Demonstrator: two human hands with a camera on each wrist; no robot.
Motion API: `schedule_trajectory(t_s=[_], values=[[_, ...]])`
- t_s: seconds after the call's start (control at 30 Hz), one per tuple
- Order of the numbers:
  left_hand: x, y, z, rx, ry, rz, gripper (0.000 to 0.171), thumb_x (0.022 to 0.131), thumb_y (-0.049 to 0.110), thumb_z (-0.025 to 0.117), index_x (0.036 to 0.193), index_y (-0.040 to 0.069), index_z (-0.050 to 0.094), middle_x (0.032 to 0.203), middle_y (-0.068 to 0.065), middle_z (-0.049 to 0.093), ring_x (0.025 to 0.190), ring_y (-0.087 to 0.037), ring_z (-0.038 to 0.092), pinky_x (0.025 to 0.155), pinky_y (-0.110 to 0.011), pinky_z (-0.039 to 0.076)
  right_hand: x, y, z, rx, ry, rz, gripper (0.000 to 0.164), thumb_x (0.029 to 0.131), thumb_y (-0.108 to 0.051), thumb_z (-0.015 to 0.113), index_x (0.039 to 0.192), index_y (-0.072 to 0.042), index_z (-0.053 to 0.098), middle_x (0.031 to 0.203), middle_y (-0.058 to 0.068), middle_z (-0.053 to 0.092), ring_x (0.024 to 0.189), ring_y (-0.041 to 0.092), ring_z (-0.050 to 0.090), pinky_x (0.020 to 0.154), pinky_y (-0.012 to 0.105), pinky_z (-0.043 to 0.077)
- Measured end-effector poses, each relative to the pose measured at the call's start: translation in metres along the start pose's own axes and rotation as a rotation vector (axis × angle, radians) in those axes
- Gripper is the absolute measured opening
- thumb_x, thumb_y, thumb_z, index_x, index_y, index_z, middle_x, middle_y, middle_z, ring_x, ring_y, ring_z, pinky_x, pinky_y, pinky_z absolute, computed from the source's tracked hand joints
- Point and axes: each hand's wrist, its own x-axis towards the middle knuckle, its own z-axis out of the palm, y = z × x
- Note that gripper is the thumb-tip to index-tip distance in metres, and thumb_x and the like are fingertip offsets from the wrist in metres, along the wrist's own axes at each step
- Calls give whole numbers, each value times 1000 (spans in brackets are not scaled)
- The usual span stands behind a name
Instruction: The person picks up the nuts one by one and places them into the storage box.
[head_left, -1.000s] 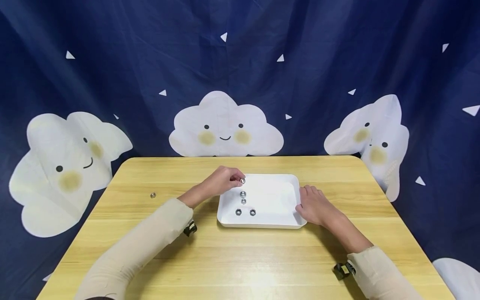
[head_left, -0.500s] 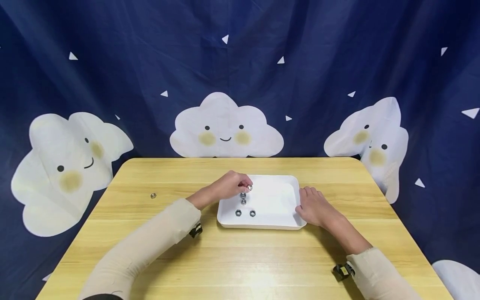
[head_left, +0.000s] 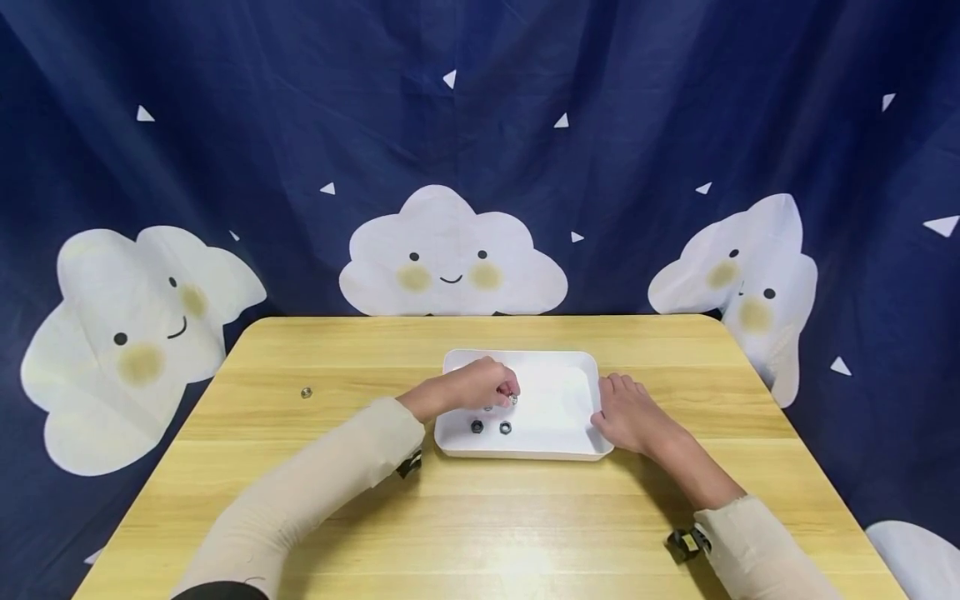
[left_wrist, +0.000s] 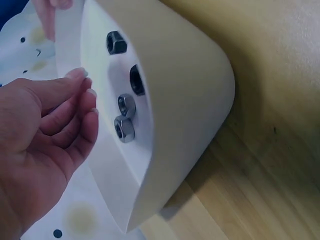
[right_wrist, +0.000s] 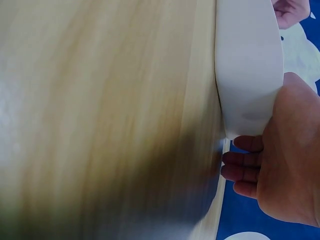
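Over the middle of a white tray (head_left: 558,396), my left hand (head_left: 480,383) pinches a small silver nut (head_left: 513,400) between thumb and fingers. In the left wrist view the fingertips of the left hand (left_wrist: 55,120) hide that nut. Two dark nuts (head_left: 477,427) lie apart near the tray's front wall. Two silver nuts (left_wrist: 125,129) sit touching in a line on the tray's left side, mostly covered by the left hand in the head view. My right hand (head_left: 630,410) grips the tray's right wall, thumb inside and fingers outside.
A single loose nut (head_left: 306,392) lies on the wooden table (head_left: 480,517) to the left of the tray. Behind the table's far edge hangs a dark blue curtain (head_left: 510,100) with white clouds.
Carrying the silver nut, my left hand has moved right and toward me, from the tray's back left corner to its middle. My right hand and the tray have stayed in place.
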Motion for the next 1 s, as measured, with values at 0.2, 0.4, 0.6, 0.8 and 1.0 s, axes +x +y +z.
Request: schedule_trajectory(t_s=[0.2, 0.4, 0.6, 0.8, 1.0], values=[[5, 3, 7, 36, -39, 31, 17, 94, 9, 75, 111, 8, 77, 105, -2, 78, 98, -11, 68, 93, -26, 55, 0, 1, 0, -2, 6, 1, 54, 95, -24, 50, 133, 14, 46, 132, 31, 53, 125, 46, 48, 109, 64, 39], [10, 7, 13, 14, -72, 38, 16, 93, 8, 75, 110, 8, 77, 97, 1, 75, 85, -5, 61, 85, -20, 52, 0, 1, 1, 8, -1, 3, 58, 94, -25, 50, 137, 15, 44, 135, 33, 52, 128, 47, 47, 111, 64, 38], [10, 12, 16, -2, -66, 12, 16, 93, 9, 76, 110, 8, 77, 98, 1, 75, 85, -4, 60, 85, -19, 52, 0, 0, 2, 8, -2, 1, 57, 94, -25, 50, 135, 14, 45, 134, 32, 53, 126, 46, 47, 109, 64, 39], [8, 15, 16, 10, -74, -43, 13, 96, 14, 75, 108, 11, 76, 97, 4, 73, 88, -6, 61, 88, -22, 52, 0, -1, 2, 4, 9, 0, 53, 94, -24, 51, 133, 13, 47, 130, 30, 54, 123, 45, 49, 107, 62, 40], [7, 16, 15, 57, -77, -48, 9, 96, 17, 75, 105, 13, 75, 94, 6, 70, 89, -7, 59, 88, -24, 51, 0, 0, 2, -1, 15, -3, 51, 94, -23, 51, 131, 12, 47, 128, 29, 55, 120, 44, 49, 105, 61, 41]])
